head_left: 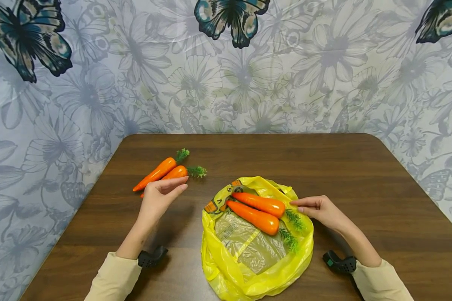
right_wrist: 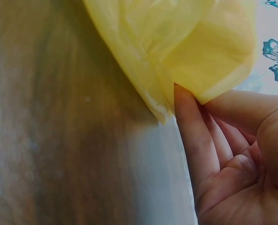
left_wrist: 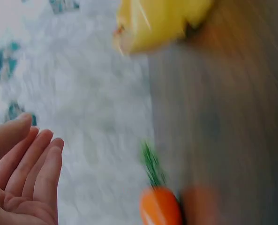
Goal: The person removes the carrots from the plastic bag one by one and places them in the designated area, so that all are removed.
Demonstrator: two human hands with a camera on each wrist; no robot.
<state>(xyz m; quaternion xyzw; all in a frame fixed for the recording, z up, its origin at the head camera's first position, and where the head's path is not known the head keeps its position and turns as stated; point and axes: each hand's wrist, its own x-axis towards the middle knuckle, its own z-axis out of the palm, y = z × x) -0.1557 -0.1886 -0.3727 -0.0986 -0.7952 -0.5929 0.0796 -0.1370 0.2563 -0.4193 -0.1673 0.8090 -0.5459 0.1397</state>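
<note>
A yellow plastic bag [head_left: 210, 255] stands on the table with its mouth spread open and its rim rolled down. Inside it lie two orange carrots, an upper one [head_left: 261, 204] and a lower one [head_left: 254, 217], their green tops toward the right rim. My right hand [head_left: 324, 212] pinches that rim between thumb and fingertips, and the right wrist view shows the thin yellow film [right_wrist: 199, 61] there. Holding nothing, my left hand [head_left: 156, 200] hovers over two more carrots, a far one [head_left: 158, 172] and a near one [head_left: 177, 172] that it partly hides. A carrot [left_wrist: 160, 206] shows blurred in the left wrist view.
The brown wooden table [head_left: 286, 154] has rounded far corners. Behind it hangs a floral wall covering [head_left: 248, 83] with butterflies. Each wrist wears a black device, one at the left sleeve [head_left: 152, 256] and one at the right [head_left: 340, 262].
</note>
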